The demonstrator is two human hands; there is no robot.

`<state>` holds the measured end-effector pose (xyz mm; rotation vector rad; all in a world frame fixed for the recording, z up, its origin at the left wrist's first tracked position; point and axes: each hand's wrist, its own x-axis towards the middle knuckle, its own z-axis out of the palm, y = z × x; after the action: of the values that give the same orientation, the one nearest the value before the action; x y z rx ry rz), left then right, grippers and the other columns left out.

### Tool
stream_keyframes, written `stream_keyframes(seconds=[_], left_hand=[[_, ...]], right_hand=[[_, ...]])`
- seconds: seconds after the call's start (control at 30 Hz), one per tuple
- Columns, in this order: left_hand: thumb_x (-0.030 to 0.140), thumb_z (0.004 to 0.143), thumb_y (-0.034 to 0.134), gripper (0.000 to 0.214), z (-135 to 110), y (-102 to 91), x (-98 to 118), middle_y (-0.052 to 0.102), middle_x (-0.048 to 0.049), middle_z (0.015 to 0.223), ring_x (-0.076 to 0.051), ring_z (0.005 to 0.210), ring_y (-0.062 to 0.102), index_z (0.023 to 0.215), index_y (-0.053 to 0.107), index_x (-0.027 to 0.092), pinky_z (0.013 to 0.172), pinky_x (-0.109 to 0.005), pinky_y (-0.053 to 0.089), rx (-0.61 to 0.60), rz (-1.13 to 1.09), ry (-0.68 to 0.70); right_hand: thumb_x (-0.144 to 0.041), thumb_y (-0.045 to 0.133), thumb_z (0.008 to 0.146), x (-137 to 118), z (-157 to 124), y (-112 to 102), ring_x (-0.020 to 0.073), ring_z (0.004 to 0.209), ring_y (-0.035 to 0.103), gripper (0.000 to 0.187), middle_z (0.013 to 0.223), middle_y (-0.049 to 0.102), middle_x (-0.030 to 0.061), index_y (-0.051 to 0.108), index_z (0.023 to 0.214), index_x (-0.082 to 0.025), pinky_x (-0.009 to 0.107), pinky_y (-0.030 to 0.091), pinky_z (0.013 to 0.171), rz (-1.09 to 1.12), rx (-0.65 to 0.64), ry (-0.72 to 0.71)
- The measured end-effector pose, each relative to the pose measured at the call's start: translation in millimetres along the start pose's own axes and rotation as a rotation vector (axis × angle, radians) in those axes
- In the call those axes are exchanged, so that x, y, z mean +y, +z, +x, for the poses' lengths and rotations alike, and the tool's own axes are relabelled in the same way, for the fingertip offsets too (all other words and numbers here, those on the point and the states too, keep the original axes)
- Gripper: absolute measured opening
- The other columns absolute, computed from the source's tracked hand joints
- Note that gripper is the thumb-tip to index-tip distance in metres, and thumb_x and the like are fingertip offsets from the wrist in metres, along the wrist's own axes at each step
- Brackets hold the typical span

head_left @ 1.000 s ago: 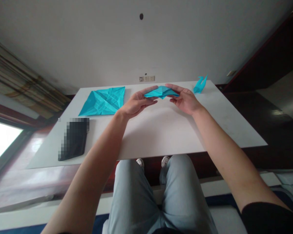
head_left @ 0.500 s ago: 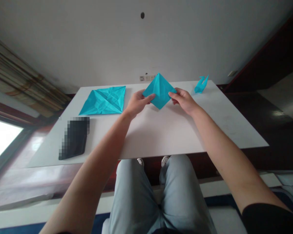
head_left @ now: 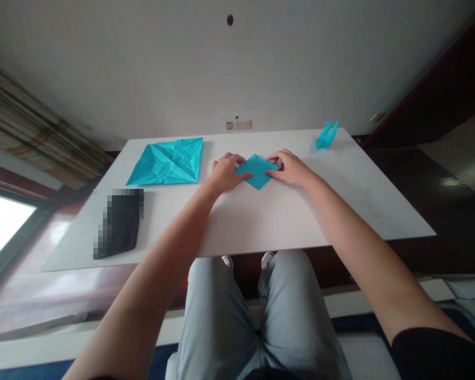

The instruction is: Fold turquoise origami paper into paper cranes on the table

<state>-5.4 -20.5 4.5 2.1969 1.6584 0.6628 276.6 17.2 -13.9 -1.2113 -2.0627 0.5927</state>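
Observation:
Between my hands is a diamond-shaped piece of folded blue origami paper (head_left: pixel 257 171), low over the white table, one corner pointing toward me. My left hand (head_left: pixel 227 173) is closed on its left corner, with the thumb lying on top. On the opposite corner my right hand (head_left: pixel 288 168) pinches the paper, its thumb also on the upper face. Fingers partly hide behind the paper on both sides. I cannot tell whether the paper rests on the tabletop.
A creased blue sheet (head_left: pixel 168 162) lies at the back left of the white table (head_left: pixel 261 221). Nearer on the left is a dark, pixelated flat object (head_left: pixel 121 224). A folded blue paper crane (head_left: pixel 326 135) stands at the back right. Wall sockets (head_left: pixel 238 125) are behind the table.
Both hands have brought the folded paper down toward the table and slightly nearer me. It now looks flatter, tilted away from its more upright pose. The crane and creased sheet stayed put.

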Motion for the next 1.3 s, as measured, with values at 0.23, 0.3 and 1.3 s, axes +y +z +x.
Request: stream_keyframes(seconds=[0.23, 0.3, 1.3], left_hand=[[0.049, 0.092, 0.093, 0.056, 1.2, 0.1, -0.5, 0.079, -0.014, 0.14, -0.037, 0.127, 0.073, 0.14, 0.075, 0.025, 0.118, -0.053, 0.048, 0.011, -0.038, 0.006], [0.047, 0.092, 0.094, 0.059, 0.6, -0.5, 1.0, 0.078, -0.0143, 0.141, -0.036, 0.128, 0.073, 0.142, 0.074, 0.025, 0.117, -0.052, 0.048, 0.015, -0.038, 0.007], [0.04, 0.108, 0.073, 0.037, -4.5, -3.5, 8.9, 0.065, -0.0131, 0.15, -0.043, 0.148, 0.054, 0.143, 0.086, 0.042, 0.127, -0.065, 0.041, -0.076, 0.039, 0.066]], right_hand=[[-0.039, 0.099, 0.077, 4.8, 1.3, -1.4, 0.0284, 0.091, 0.068, 0.044, 0.122, 0.077, 0.0128, 0.092, 0.119, -0.025, 0.053, 0.065, 0.098, -0.009, 0.003, -0.013], [-0.039, 0.099, 0.078, 3.2, 1.0, -2.1, 0.027, 0.088, 0.067, 0.045, 0.123, 0.076, 0.0126, 0.093, 0.12, -0.025, 0.052, 0.066, 0.096, -0.002, -0.001, -0.024], [-0.058, 0.092, 0.086, -5.9, 0.1, -4.4, 0.0275, 0.104, 0.074, 0.055, 0.126, 0.083, 0.0105, 0.08, 0.13, -0.027, 0.047, 0.061, 0.102, 0.268, 0.009, 0.026]])
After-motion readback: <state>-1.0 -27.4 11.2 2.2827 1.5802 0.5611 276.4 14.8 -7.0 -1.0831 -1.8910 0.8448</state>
